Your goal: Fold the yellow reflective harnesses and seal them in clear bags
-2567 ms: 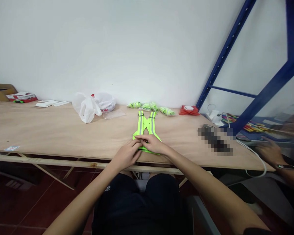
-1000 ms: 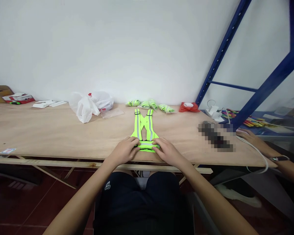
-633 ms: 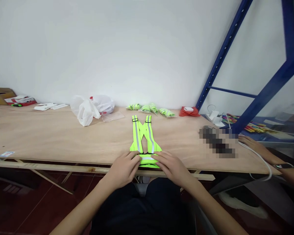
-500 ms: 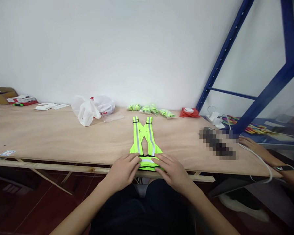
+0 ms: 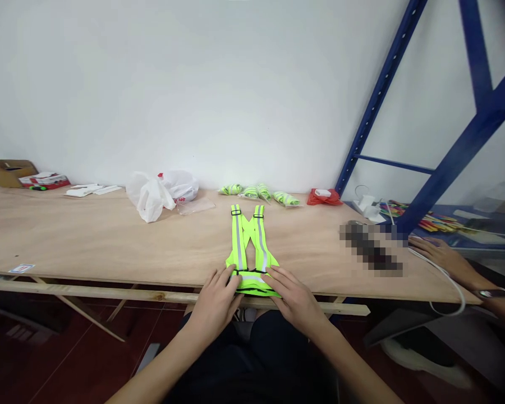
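A yellow-green reflective vest with grey stripes and black buckles lies on the wooden table, its straps pointing to the wall and crossing in the middle. Its lower band lies folded at the table's front edge. My left hand grips the left end of this band, fingers on top and thumb below. At the right end, my right hand has its fingers over the band and its thumb tucked by the front edge.
Several bagged green-striped bundles lie by the wall, between white plastic bags and a red bag. A blue metal frame rises at right. Another person's hand rests near a white cable and a pixelated dark object.
The view has shifted slightly. My left hand has turned a little more upright at the band's left end, and the vest's lower band now slants slightly down to the right.
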`<state>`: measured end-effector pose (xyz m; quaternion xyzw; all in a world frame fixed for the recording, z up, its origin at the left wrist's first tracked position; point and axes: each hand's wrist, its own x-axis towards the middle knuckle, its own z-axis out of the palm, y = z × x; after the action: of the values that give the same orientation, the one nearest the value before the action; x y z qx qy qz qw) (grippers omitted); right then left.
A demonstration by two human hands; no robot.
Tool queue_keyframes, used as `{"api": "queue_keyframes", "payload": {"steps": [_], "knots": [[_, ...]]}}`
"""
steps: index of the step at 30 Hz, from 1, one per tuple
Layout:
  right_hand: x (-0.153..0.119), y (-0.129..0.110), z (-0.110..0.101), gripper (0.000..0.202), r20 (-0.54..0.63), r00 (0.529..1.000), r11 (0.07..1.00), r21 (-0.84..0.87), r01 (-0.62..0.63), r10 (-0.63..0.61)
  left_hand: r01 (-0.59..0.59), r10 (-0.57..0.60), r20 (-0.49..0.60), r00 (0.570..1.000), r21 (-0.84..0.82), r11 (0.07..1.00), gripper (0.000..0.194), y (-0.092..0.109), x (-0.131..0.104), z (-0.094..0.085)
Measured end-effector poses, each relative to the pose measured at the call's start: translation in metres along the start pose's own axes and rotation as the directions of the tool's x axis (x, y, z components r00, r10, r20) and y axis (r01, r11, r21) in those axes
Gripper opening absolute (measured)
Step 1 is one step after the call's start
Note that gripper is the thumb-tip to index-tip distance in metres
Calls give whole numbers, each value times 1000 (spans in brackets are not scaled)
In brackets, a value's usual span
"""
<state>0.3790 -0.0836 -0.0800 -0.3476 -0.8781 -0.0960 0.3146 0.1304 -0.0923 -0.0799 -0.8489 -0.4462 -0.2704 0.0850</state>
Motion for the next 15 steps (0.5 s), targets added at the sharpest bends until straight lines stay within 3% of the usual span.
{"api": "queue_keyframes", "payload": {"steps": [6,15], "knots": [[-2,3,3,43,-7,1000,998,67,-18,19,-51,49,-39,998,-37,998,20,-9,2,1],[-2,-4,4,40,-8,998,998,-27,-62,62,-88,86,-91,992,-8,996,17,-7,7,-6]]}}
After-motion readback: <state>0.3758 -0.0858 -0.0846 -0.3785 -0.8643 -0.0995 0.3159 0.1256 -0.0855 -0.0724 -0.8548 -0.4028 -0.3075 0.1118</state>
